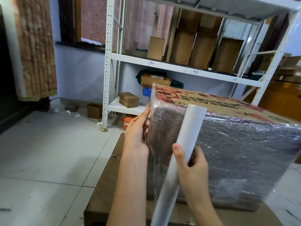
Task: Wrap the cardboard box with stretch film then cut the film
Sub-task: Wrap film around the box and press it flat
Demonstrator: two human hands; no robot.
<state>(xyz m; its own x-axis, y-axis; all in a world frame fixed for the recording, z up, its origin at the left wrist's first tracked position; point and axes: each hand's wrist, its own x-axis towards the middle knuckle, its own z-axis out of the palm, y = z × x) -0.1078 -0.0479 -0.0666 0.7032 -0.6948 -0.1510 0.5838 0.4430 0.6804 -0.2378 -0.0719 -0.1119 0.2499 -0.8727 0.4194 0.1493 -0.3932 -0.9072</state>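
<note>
Right hand (190, 167) grasping film roll (182, 147) against cardboard box (236, 144) near face, left hand (136, 129) pressing flat, fingers straight, on box left edge, box resting on flat carton (104, 185).

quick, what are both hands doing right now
Left hand: open, fingers straight, pressing the film against the corner of the wrapped cardboard box.
Right hand: closed around the stretch film roll.
</note>
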